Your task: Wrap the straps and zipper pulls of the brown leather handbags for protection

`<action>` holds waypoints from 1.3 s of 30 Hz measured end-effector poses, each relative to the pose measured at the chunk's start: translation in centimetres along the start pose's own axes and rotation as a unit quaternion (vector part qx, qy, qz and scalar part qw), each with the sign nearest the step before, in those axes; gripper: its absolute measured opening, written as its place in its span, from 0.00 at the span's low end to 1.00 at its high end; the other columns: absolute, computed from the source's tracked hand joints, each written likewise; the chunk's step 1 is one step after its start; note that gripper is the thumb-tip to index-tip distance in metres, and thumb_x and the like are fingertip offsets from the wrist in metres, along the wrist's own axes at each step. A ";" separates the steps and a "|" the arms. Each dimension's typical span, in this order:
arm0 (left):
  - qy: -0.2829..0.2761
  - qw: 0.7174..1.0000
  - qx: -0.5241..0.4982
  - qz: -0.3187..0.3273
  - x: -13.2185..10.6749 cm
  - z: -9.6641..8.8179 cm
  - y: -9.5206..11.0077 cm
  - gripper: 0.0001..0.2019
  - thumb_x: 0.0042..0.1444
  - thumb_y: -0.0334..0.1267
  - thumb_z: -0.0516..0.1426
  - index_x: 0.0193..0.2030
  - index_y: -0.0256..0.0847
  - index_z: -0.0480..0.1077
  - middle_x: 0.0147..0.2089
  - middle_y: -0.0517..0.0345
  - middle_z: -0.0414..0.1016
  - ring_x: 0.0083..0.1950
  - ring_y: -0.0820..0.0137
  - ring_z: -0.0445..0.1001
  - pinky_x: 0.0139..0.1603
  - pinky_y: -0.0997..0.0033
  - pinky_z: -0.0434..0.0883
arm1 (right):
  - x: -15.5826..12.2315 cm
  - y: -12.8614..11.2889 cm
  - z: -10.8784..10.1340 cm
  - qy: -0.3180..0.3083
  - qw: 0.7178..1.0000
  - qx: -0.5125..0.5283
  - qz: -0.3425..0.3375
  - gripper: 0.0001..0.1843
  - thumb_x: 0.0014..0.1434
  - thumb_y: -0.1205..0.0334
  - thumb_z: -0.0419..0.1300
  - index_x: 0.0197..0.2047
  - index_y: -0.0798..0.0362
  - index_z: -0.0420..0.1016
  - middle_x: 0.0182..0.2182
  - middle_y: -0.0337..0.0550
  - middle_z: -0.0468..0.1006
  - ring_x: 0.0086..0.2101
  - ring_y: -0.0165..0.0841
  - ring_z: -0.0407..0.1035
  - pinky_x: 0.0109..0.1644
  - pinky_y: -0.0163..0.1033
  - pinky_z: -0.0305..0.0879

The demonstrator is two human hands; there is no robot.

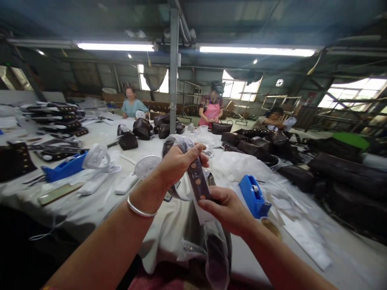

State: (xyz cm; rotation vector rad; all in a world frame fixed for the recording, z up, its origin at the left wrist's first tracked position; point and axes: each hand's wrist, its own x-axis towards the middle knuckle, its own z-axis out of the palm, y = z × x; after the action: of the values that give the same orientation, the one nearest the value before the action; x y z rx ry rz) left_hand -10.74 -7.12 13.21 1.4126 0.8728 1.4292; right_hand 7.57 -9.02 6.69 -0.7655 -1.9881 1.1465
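A dark brown strap (198, 181) with round copper-coloured studs runs between my two hands, partly wrapped in clear plastic. My left hand (183, 159) grips its upper part, thumb pressed over it. Lower down, my right hand (225, 205) pinches the strap's edge between thumb and fingers. A white strip (203, 214) shows just below the right fingertips. The plastic-wrapped lower length (217, 253) hangs over the table's front edge. Behind my left hand the strap curves in a loop, partly hidden by the hand.
Blue tape dispensers stand right (254, 197) and left (65, 166). Small white fans (148, 164) lie left of my hands. Dark bags (256, 147) and plastic sheeting (236, 167) cover the right side. Stacked studded straps (54, 119) sit far left. Several people (211, 110) work across the table.
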 end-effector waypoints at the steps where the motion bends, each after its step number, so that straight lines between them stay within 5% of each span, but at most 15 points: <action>1: -0.001 1.000 0.019 0.000 -0.2 -0.1 -0.2 0.20 0.56 0.54 0.62 0.43 0.35 0.74 0.33 0.54 0.79 0.31 0.69 0.77 0.29 0.74 0.72 | 0.2 0.3 -0.3 0.018 1.000 -0.005 -0.020 0.14 0.58 0.58 0.63 0.24 0.56 0.74 0.24 0.35 0.65 0.28 0.28 0.60 0.31 0.34 0.56; 8: -0.085 0.971 0.223 0.011 -3.0 0.0 -1.8 0.13 0.61 0.45 0.58 0.40 0.37 0.78 0.37 0.56 0.80 0.39 0.67 0.76 0.43 0.70 0.72 | 1.3 2.8 -2.7 0.076 0.975 -0.169 -0.124 0.13 0.62 0.62 0.61 0.26 0.54 0.77 0.26 0.37 0.67 0.27 0.27 0.62 0.31 0.34 0.57; 13: 0.041 0.936 0.345 0.057 -4.4 0.1 -3.6 0.09 0.60 0.41 0.58 0.35 0.42 0.79 0.32 0.56 0.78 0.40 0.62 0.75 0.45 0.66 0.71 | 0.4 2.5 -2.8 0.124 0.967 -0.190 -0.116 0.09 0.61 0.61 0.61 0.42 0.53 0.79 0.34 0.43 0.73 0.31 0.30 0.65 0.36 0.36 0.61; 16: 0.075 0.925 0.348 0.132 -4.9 0.1 -4.2 0.07 0.60 0.39 0.58 0.38 0.44 0.79 0.35 0.53 0.77 0.40 0.61 0.75 0.46 0.65 0.70 | -0.7 1.8 -2.2 0.161 0.982 -0.098 -0.023 0.16 0.62 0.51 0.59 0.37 0.56 0.78 0.28 0.41 0.70 0.27 0.29 0.62 0.31 0.35 0.58; 18: 0.040 0.930 0.325 0.165 -5.4 0.4 -4.5 0.08 0.62 0.37 0.57 0.40 0.45 0.79 0.39 0.51 0.77 0.41 0.62 0.75 0.47 0.65 0.71 | -1.0 1.6 -1.6 0.098 0.989 0.049 0.103 0.26 0.63 0.41 0.54 0.31 0.57 0.75 0.19 0.34 0.61 0.20 0.26 0.53 0.23 0.33 0.49; 20: -0.024 0.941 0.295 0.166 -6.1 1.0 -4.8 0.10 0.64 0.35 0.55 0.44 0.46 0.79 0.42 0.50 0.77 0.43 0.63 0.75 0.47 0.66 0.72 | -0.9 1.7 -0.9 0.034 0.955 0.213 0.202 0.28 0.60 0.36 0.53 0.31 0.56 0.71 0.16 0.29 0.54 0.17 0.23 0.43 0.19 0.32 0.38; 23: -0.114 0.943 0.270 0.158 -7.1 1.5 -5.6 0.11 0.63 0.32 0.56 0.47 0.47 0.78 0.47 0.50 0.77 0.47 0.63 0.76 0.48 0.66 0.74 | -0.3 2.2 -0.2 0.054 0.915 0.324 0.233 0.24 0.53 0.39 0.62 0.29 0.52 0.63 0.16 0.25 0.53 0.16 0.21 0.39 0.19 0.31 0.33; 26: -0.125 0.946 0.251 0.160 -8.1 0.9 -6.4 0.11 0.58 0.32 0.61 0.47 0.45 0.78 0.47 0.48 0.77 0.47 0.62 0.77 0.48 0.65 0.75 | 0.1 2.7 0.1 0.096 0.943 0.248 0.200 0.20 0.54 0.44 0.62 0.27 0.52 0.64 0.15 0.27 0.56 0.17 0.22 0.46 0.20 0.31 0.41; 30: -0.057 0.976 0.169 0.123 -9.4 -0.2 -6.3 0.05 0.54 0.34 0.65 0.38 0.44 0.80 0.39 0.50 0.79 0.39 0.64 0.78 0.41 0.65 0.76 | 0.2 3.1 0.5 0.105 0.989 0.029 0.104 0.16 0.59 0.54 0.57 0.25 0.56 0.70 0.22 0.36 0.68 0.26 0.29 0.60 0.29 0.34 0.56; 36: 0.093 0.994 0.029 -0.047 -9.1 -0.8 -6.0 0.10 0.51 0.42 0.66 0.29 0.39 0.75 0.22 0.59 0.74 0.18 0.76 0.66 0.19 0.75 0.63 | 0.0 2.3 1.6 0.000 0.986 -0.165 0.004 0.14 0.65 0.62 0.51 0.31 0.53 0.74 0.26 0.37 0.74 0.29 0.31 0.67 0.33 0.34 0.58; 39: 0.098 0.991 0.034 -0.089 -8.2 -1.1 -5.9 0.14 0.53 0.45 0.65 0.27 0.38 0.71 0.20 0.62 0.73 0.15 0.79 0.63 0.17 0.79 0.59 | 0.0 2.3 2.0 -0.043 0.959 -0.268 -0.076 0.11 0.64 0.67 0.52 0.37 0.50 0.76 0.29 0.38 0.76 0.29 0.31 0.68 0.33 0.34 0.57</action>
State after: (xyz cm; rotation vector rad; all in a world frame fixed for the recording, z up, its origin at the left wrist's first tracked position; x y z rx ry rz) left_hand -11.67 -12.72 4.79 1.2234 1.1523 1.4297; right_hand 6.32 -8.93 3.92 -0.8150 -2.4220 0.5544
